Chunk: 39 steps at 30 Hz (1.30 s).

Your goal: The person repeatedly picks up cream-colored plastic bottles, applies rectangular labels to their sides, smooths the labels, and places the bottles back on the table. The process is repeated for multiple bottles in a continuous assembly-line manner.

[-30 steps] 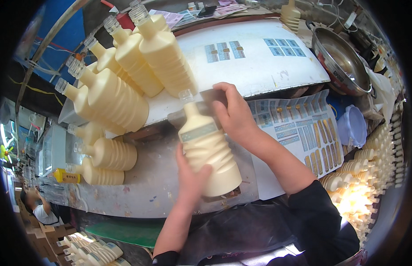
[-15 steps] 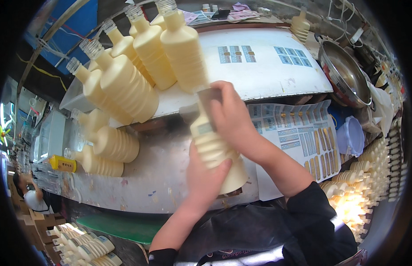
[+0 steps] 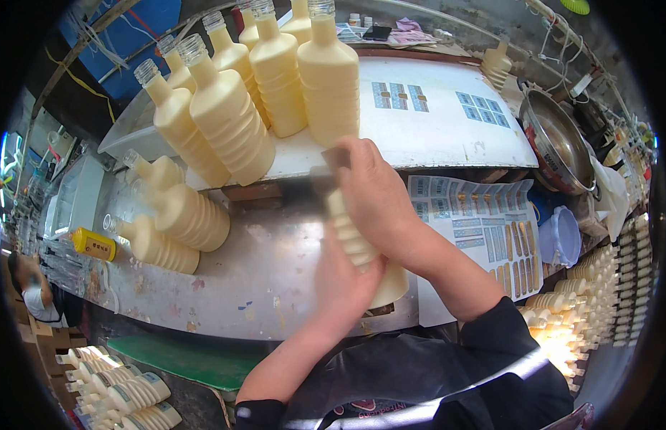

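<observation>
A cream ribbed bottle (image 3: 387, 288) lies tilted over the metal table, its base toward me. My left hand (image 3: 345, 276), partly blurred, is closed around its lower body from the left. Over its upper side is my right hand (image 3: 376, 192), closed on a flat grey-brown piece (image 3: 336, 159) that looks like a scraper. The right hand hides most of the bottle's shoulder and neck. Beyond my hands, several like bottles (image 3: 329, 93) with clear threaded necks stand on a white raised board (image 3: 447, 140).
Sticker sheets (image 3: 483, 236) lie right of my hands. Label pieces (image 3: 399, 97) sit on the board. More bottles (image 3: 197, 218) and a yellow container (image 3: 94, 244) are at left. A metal pan (image 3: 558, 136) and pale bucket (image 3: 562, 236) stand at right. A person (image 3: 39, 290) is far left.
The view has shifted a little. My right hand now covers the small label that showed on the held bottle's shoulder. Both hands keep hold.
</observation>
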Each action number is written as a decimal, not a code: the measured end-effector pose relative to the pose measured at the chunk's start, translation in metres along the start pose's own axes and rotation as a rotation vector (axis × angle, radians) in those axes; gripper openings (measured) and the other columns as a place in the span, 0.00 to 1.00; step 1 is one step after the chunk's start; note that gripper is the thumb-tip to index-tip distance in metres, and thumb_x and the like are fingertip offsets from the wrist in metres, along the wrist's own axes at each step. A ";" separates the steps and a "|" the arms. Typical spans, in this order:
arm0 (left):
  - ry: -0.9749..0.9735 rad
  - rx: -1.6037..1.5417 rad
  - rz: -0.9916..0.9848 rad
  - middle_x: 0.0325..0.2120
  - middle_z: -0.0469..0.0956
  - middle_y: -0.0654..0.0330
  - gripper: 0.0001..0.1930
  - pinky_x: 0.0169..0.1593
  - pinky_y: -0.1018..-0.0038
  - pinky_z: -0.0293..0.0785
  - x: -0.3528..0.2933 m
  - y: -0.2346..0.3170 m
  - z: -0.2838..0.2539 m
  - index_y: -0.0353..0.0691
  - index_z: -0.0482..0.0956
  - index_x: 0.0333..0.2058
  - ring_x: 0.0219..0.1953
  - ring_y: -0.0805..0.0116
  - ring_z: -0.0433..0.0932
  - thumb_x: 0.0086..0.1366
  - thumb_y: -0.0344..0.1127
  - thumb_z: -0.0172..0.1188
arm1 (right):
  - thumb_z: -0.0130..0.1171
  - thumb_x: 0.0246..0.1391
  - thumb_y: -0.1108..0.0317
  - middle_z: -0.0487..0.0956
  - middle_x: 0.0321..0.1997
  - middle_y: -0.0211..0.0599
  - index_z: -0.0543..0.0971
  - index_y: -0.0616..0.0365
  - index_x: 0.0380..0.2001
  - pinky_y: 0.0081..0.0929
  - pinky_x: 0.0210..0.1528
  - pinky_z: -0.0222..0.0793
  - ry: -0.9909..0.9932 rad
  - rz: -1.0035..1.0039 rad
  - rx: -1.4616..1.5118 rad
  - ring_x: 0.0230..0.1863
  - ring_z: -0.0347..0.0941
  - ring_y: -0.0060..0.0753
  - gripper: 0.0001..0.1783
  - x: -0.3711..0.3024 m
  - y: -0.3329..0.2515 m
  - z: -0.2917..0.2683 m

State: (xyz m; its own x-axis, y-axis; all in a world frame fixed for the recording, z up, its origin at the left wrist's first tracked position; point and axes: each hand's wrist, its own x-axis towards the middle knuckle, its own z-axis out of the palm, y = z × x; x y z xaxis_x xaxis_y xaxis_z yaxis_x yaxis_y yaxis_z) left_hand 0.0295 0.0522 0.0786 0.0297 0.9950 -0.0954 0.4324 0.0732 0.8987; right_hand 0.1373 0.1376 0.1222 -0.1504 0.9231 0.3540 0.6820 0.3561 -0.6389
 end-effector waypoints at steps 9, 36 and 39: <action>0.094 -0.269 -0.019 0.54 0.76 0.43 0.33 0.58 0.62 0.73 0.053 -0.028 -0.005 0.35 0.62 0.64 0.53 0.53 0.78 0.68 0.46 0.64 | 0.51 0.65 0.69 0.74 0.58 0.57 0.68 0.62 0.60 0.44 0.62 0.68 0.162 0.141 0.180 0.58 0.72 0.59 0.21 -0.018 0.073 -0.005; -0.047 -1.009 -0.083 0.59 0.73 0.58 0.27 0.61 0.67 0.72 0.062 -0.037 -0.002 0.38 0.66 0.66 0.58 0.67 0.74 0.79 0.51 0.47 | 0.59 0.57 0.69 0.73 0.37 0.49 0.71 0.64 0.43 0.42 0.29 0.78 0.192 -0.184 -0.425 0.34 0.80 0.47 0.14 0.006 -0.008 0.053; -0.135 -1.066 -0.218 0.56 0.74 0.59 0.25 0.59 0.67 0.73 0.062 -0.026 -0.009 0.39 0.67 0.63 0.54 0.69 0.75 0.79 0.52 0.47 | 0.57 0.59 0.70 0.74 0.45 0.54 0.70 0.63 0.47 0.47 0.41 0.78 0.089 -0.055 -0.192 0.41 0.79 0.58 0.15 -0.002 0.007 0.025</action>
State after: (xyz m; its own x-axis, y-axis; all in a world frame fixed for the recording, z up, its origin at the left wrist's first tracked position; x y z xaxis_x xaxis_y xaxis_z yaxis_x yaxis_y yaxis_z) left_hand 0.0118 0.1125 0.0537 0.1741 0.9426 -0.2850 -0.5595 0.3328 0.7590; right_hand 0.1249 0.1423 0.1001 -0.1327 0.8837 0.4488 0.7995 0.3631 -0.4785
